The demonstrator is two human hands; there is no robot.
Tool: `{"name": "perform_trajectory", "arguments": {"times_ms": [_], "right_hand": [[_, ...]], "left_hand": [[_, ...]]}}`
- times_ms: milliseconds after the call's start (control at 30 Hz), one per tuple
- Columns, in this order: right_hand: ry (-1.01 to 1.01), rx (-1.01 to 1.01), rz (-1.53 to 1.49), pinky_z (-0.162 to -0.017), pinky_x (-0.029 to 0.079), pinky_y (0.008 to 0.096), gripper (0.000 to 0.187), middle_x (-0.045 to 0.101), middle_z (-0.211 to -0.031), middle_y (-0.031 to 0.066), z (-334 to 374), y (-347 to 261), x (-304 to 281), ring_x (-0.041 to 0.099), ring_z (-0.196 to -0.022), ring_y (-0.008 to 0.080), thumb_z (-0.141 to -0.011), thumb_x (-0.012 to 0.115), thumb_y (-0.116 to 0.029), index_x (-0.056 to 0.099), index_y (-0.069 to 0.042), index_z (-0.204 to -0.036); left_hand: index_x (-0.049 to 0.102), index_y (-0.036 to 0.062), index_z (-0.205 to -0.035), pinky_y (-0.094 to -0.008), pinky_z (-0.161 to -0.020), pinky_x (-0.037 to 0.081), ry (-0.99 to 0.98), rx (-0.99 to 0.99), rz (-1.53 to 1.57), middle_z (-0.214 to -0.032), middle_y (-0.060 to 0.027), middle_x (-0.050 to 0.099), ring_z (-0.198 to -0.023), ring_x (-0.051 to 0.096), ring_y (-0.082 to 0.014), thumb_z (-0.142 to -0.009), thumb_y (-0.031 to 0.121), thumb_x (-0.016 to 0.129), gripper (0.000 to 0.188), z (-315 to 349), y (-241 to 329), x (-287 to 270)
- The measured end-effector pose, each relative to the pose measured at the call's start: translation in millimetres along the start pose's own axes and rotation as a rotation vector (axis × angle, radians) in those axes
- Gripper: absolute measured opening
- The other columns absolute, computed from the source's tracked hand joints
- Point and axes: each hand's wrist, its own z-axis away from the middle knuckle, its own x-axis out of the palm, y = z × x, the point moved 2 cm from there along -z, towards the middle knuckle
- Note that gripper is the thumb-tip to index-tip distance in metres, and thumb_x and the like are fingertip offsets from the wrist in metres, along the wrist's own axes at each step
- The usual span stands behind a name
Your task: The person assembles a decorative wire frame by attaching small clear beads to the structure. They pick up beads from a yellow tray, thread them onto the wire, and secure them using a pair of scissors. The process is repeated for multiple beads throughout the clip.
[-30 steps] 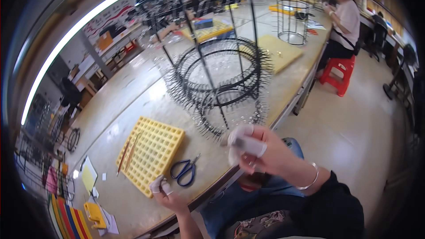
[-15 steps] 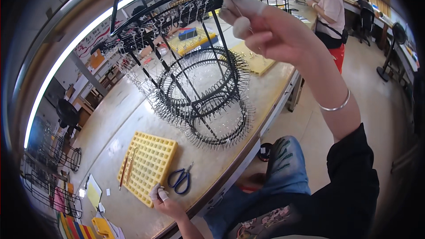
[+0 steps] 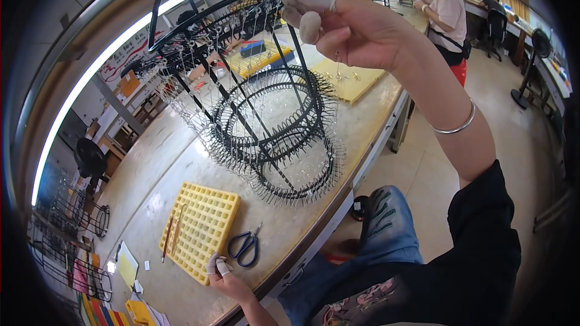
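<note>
Raised since earlier, the right hand [image 3: 350, 24] is at the top of a spiky black-wire rack [image 3: 260, 143]; the left hand [image 3: 229, 281], well apart, curls beside a waffled yellow tray [image 3: 202, 229], near blue-handled snips [image 3: 254, 238]. I cannot tell either's grip.

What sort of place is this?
Probably a handcraft or assembly workshop: a long worktable holding a black wire frame, a yellow gridded tray and a blue-handled hand tool.

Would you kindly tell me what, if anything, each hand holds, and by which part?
I cannot tell: the right hand is beside the top of the black rack, the left hand curled by the yellow tray.
</note>
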Motion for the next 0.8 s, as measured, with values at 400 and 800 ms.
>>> {"name": "perform_trajectory", "arguments": {"times_ms": [400, 800], "right_hand": [[-0.036, 0.096, -0.274, -0.044, 0.039, 0.0133, 0.017, 0.052, -0.092, 0.0014, 5.2, 17.1, -1.4, 0.053, -0.068, 0.0041, -0.091, 0.057, -0.016, 0.059, -0.003, -0.102], [-0.145, -0.032, -0.448, -0.058, 0.039, 0.0216, 0.017, 0.055, -0.089, -0.0012, 0.9, 40.6, 7.5, 0.051, -0.069, 0.0067, -0.092, 0.056, -0.015, 0.061, -0.005, -0.104]], "left_hand": [[0.063, -0.0026, -0.100, -0.0182, -0.053, 0.032, -0.001, 0.040, -0.016, -0.077, -0.0002, 0.055, -0.062, 0.041, -0.0045, -0.090, 0.000, 0.048, 0.018, 2.7, 8.7, 3.0], [0.061, -0.0020, -0.101, -0.0238, -0.065, 0.042, -0.076, 0.366, 0.232, -0.088, -0.0053, 0.056, -0.073, 0.050, -0.0098, -0.082, -0.005, 0.056, 0.019, 27.9, 91.9, 48.7]]}}
